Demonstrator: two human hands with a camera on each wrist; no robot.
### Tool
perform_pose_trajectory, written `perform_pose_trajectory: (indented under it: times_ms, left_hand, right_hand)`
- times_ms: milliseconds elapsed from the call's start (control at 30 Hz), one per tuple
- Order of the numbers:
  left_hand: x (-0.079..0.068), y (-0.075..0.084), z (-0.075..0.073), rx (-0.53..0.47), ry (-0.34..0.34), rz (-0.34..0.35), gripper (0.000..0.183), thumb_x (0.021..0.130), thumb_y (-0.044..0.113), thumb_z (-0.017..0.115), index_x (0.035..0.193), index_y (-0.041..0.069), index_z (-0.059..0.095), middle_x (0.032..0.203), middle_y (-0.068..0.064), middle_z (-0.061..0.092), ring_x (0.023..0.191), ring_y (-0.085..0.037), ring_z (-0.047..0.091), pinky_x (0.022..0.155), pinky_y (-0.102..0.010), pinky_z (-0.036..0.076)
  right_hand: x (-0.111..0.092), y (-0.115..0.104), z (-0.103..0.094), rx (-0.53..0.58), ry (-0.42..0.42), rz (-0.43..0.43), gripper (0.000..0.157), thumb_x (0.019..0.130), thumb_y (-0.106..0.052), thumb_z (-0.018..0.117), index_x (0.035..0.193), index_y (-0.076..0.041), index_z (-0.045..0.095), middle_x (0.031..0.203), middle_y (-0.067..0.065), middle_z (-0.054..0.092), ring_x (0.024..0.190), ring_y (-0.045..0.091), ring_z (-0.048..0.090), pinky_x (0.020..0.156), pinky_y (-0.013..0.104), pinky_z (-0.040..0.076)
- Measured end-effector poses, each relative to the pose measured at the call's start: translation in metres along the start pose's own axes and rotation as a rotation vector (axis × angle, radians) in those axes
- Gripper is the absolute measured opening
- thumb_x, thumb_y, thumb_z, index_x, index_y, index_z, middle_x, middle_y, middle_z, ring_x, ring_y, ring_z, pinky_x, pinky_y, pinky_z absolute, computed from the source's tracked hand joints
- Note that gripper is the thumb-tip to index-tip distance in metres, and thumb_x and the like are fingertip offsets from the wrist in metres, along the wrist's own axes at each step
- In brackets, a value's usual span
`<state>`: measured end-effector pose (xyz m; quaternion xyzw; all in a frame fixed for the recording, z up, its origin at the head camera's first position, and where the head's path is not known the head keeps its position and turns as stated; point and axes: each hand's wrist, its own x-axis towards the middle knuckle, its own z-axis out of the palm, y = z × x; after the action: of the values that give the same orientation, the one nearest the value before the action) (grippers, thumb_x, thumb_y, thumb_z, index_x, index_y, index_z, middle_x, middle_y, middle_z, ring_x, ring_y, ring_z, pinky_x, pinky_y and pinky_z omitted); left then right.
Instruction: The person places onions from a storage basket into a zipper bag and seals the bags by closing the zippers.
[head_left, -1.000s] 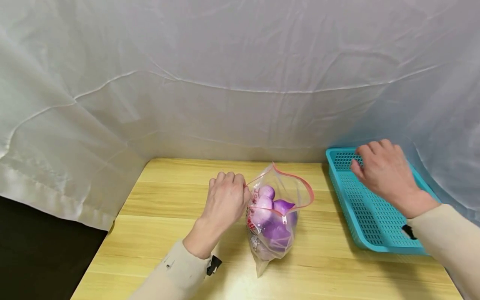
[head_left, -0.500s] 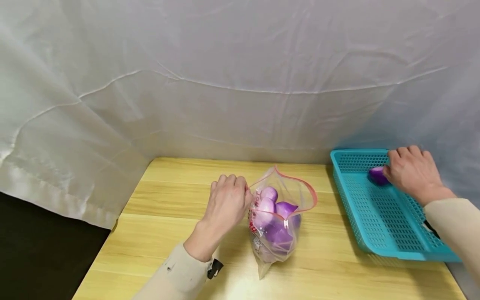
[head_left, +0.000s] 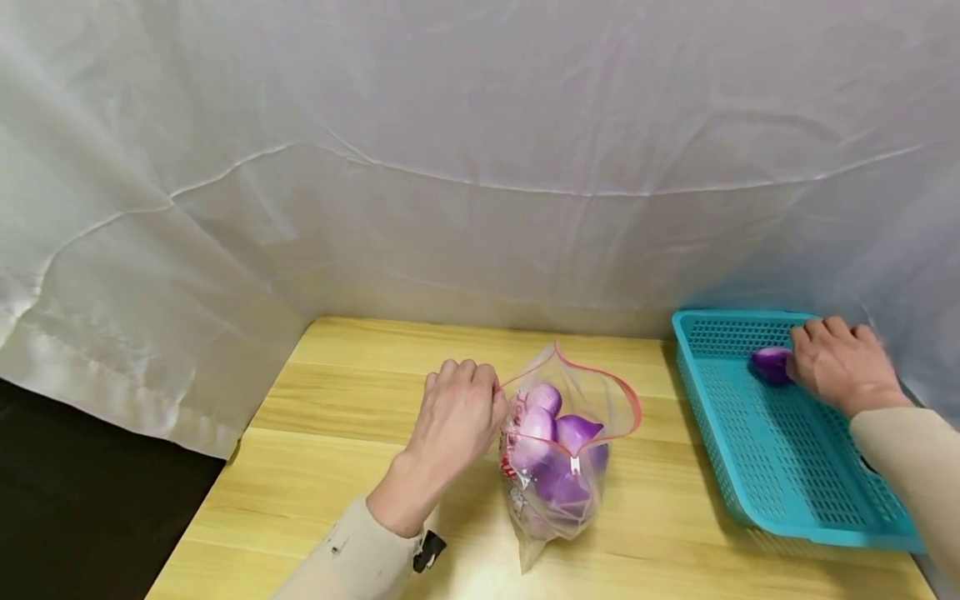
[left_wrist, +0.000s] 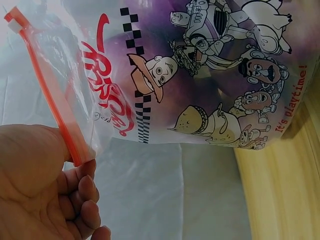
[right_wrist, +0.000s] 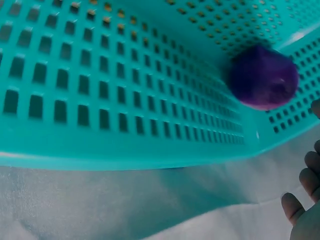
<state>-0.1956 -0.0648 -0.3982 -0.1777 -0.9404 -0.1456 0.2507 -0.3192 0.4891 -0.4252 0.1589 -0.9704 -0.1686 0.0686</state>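
Observation:
My left hand [head_left: 461,417] pinches the red zip rim of a clear zip bag [head_left: 525,533] between thumb and fingers. Inside the bag are several purple onions [head_left: 558,483]; its mouth gapes at the top. In the left wrist view, cartoon figures are printed on the bag [left_wrist: 107,65]. My right hand [head_left: 843,367] hovers at the far right of the blue-green basket [head_left: 738,500]. Just to its left, one purple onion [head_left: 771,367] lies in the basket's far end. The right wrist view shows relaxed fingers [right_wrist: 311,165] beside this onion [right_wrist: 262,77], seemingly apart from it.
The wooden table [head_left: 337,400] carries the bag at its middle and the basket at its right. A pale hanging cloth [head_left: 465,242] closes off the back and sides. Dark ground [head_left: 90,483] shows beyond the table's left edge.
My right hand has moved right and farther into the basket. The onion there, out of sight a second ago, now shows beside it. My left hand keeps its grip on the bag's rim.

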Motion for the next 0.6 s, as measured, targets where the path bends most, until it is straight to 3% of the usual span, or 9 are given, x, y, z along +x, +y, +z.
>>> perform_pose_trajectory:
  times_ms: [200, 600]
  left_hand:
    - [-0.002, 0.0, 0.001, -0.002, 0.001, -0.004, 0.02, 0.095, 0.021, 0.067, 0.078, 0.015, 0.059, 0.072, 0.003, 0.049, 0.07, -0.02, 0.043, 0.066, -0.033, 0.034]
    - [-0.003, -0.001, 0.002, -0.013, 0.004, -0.009, 0.016, 0.094, 0.019, 0.066, 0.079, 0.014, 0.06, 0.072, 0.002, 0.05, 0.07, -0.021, 0.043, 0.066, -0.033, 0.034]
  right_hand:
    - [0.0, 0.001, 0.017, -0.046, -0.058, -0.037, 0.03, 0.094, -0.02, 0.072, 0.108, 0.003, 0.059, 0.112, 0.027, 0.06, 0.103, 0.044, 0.053, 0.075, 0.057, 0.042]
    - [0.003, -0.009, 0.034, 0.02, -0.129, -0.007, 0.051, 0.093, -0.022, 0.073, 0.127, 0.012, 0.056, 0.127, 0.036, 0.056, 0.119, 0.056, 0.048, 0.09, 0.072, 0.042]
